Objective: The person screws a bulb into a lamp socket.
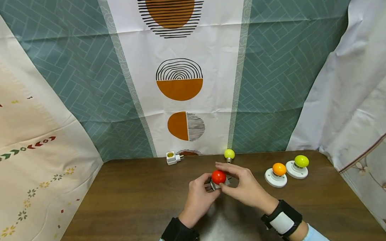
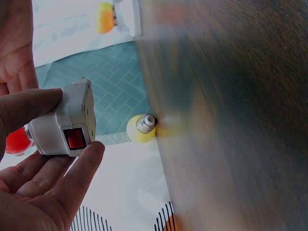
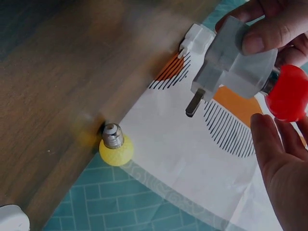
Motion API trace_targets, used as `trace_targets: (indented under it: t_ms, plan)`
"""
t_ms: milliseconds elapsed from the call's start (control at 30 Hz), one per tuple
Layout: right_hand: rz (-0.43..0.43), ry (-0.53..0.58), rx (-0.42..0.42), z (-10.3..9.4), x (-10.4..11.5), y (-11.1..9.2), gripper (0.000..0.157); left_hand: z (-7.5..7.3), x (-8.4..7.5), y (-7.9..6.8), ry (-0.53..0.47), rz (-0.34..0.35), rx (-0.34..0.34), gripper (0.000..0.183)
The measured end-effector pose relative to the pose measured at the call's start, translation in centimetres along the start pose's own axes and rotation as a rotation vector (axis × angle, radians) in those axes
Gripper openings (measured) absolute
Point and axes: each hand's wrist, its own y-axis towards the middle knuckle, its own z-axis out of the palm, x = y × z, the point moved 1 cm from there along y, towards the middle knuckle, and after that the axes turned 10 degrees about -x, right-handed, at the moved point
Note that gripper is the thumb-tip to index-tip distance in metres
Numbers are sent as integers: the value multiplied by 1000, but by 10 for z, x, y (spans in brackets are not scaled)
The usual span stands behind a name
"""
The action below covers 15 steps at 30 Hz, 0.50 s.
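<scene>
My left hand (image 1: 199,196) grips a white plug-in lamp socket (image 2: 62,120) between thumb and fingers. The socket has a red rocker switch (image 2: 75,138) on its side and a metal plug pin (image 3: 195,103). A red bulb (image 1: 218,177) sits in its mouth, metal neck partly showing. Around the bulb, my right hand (image 1: 244,184) has its fingers spread, thumb on the near side and forefinger beyond it. In the right wrist view its fingertips are close to the bulb; whether they touch, I cannot tell.
A loose yellow-green bulb (image 1: 229,154) lies at the table's back edge. Left of it is another white plug-in socket (image 1: 171,158). At the right, an orange bulb (image 1: 279,169) and a green bulb (image 1: 301,161) stand on round white bases. A patterned curtain (image 1: 274,78) hangs behind the table.
</scene>
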Motion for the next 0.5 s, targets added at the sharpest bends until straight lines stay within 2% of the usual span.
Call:
trace_targets:
  t_ms: [100,200,367,500]
  plan:
    - [-11,3,22,1,-3,-1,52,0,0,0,7,4,-3,37]
    - [-26,6,7,5,-19,-3,50,0,1,0,13,7,-3,37]
    - [-39,5,-32,6,-19,-3,44,1,1,0,21,14,-7,37]
    - [-12,-4,-82,5,-19,-2,43,0,1,0,20,19,-8,38]
